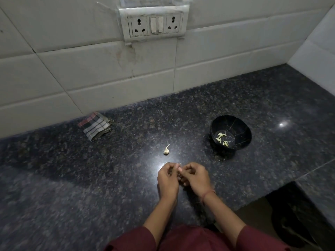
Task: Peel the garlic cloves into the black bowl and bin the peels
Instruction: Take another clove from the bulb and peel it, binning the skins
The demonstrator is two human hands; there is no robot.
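My left hand [167, 178] and right hand [195, 177] pinch a small garlic clove [178, 167] between curled fingertips — well short of the black bowl [243, 127] — so a slick clove could squirt away across the counter [81, 178].

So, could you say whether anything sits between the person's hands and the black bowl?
Nothing visible does. The speckled dark granite counter from the left hand and right hand, pinching a pale garlic clove, to the round black bowl shows no object; the small stalked garlic piece lies left of that line.
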